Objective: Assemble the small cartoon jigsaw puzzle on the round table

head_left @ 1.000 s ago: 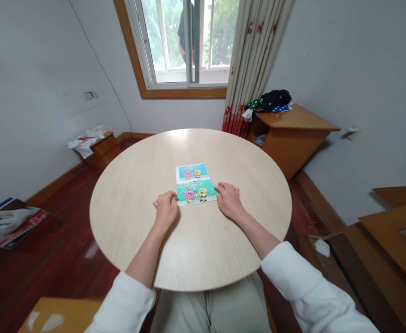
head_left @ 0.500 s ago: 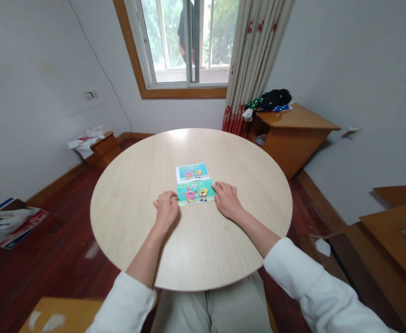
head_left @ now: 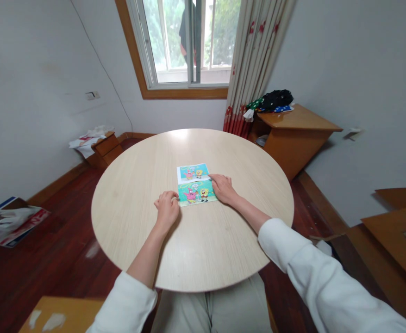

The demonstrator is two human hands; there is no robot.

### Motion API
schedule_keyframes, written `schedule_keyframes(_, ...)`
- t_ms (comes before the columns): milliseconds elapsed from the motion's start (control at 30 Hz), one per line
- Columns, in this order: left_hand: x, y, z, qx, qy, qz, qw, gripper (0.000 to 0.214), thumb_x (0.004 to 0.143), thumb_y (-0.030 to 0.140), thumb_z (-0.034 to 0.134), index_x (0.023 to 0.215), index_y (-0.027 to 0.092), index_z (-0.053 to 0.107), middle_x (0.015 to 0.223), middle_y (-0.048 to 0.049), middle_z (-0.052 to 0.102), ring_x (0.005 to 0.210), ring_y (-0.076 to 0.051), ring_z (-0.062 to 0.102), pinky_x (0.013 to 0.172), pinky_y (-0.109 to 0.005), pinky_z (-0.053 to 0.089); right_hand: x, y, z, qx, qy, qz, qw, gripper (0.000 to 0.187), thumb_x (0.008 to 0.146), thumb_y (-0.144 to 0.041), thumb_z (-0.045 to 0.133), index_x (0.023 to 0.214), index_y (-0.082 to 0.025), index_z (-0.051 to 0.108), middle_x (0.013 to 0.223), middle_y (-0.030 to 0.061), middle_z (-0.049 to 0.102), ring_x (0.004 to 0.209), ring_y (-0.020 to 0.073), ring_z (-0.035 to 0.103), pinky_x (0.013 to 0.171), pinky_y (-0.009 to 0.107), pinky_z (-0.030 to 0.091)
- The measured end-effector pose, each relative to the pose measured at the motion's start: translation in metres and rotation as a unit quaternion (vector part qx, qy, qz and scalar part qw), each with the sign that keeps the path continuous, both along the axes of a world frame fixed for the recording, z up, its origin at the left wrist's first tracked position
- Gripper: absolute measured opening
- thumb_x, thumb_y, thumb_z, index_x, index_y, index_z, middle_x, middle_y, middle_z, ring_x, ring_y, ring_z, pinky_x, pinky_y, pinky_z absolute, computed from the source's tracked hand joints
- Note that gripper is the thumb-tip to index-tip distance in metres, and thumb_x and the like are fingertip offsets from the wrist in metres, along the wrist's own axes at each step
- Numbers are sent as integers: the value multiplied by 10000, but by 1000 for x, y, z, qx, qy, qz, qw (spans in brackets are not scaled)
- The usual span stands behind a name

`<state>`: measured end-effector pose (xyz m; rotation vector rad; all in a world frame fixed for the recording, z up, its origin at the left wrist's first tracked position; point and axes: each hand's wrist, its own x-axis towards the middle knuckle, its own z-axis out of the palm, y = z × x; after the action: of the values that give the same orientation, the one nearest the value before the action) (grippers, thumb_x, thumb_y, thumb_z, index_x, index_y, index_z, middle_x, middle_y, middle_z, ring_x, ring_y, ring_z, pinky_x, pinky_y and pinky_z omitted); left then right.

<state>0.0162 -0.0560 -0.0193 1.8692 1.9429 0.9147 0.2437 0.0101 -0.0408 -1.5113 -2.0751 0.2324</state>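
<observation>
On the round table lie two cartoon pictures, one just beyond the other. The far one is a white-bordered sheet (head_left: 193,173); nearer me is a slightly larger turquoise picture (head_left: 196,190) with the same pink and yellow figures. My left hand (head_left: 168,206) rests on the tabletop, fingers loosely bent and a little apart, its thumb side touching the near picture's left edge. Over the near picture's upper right edge lies my right hand (head_left: 224,188), fingers stretched out, their tips by the lower right corner of the far sheet. Neither hand visibly grips anything.
The pale round table (head_left: 196,254) reaches from my lap towards the window (head_left: 189,41). A wooden cabinet (head_left: 302,118) with a heap of dark clothes (head_left: 275,101) stands at the back right. To the left, a plastic bag (head_left: 4,222) lies on the floor.
My right hand has slid forward and slightly left along the near picture's right side, towards the far sheet. My left hand and both pictures stay practically in place.
</observation>
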Motion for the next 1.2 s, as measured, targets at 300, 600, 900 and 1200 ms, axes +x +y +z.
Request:
schedule_keyframes(300,0,0,-1,1,1,-6,1000,248,780,67,399,841,204,597,1063,-88,668,1076,-240,558,924,-408,348,-4,23,0,-51,-10,3,999,455,952,-257,276,1317,-160,529,1380,130,560,1287,248,466,1041,477,255)
schedule_keyframes(600,2,-1,-4,1,5,-48,999,325,750,66,425,929,220,648,1166,-76,679,1164,-235,562,983,-450,336,-5,39,1,-51,-9,11,999,423,934,-229,302,1241,-176,589,1333,129,593,1261,241,478,1033,467,248)
schedule_keyframes(900,18,-20,2,17,131,-169,977,428,863,162,422,1255,239,578,1410,-102,533,1335,-230,436,1137,-529,197,-6,34,0,21,-12,15,1000,374,920,-178,336,1168,-172,616,1274,133,631,1258,249,476,1013,459,275)
schedule_keyframes(1200,25,-45,4,-32,223,-155,962,459,969,311,314,1371,154,469,1480,-150,446,1380,-292,382,1163,-553,170,3,-40,2,64,-86,66,992,380,916,-153,359,1197,-122,613,1321,151,603,1249,240,505,1007,431,316)
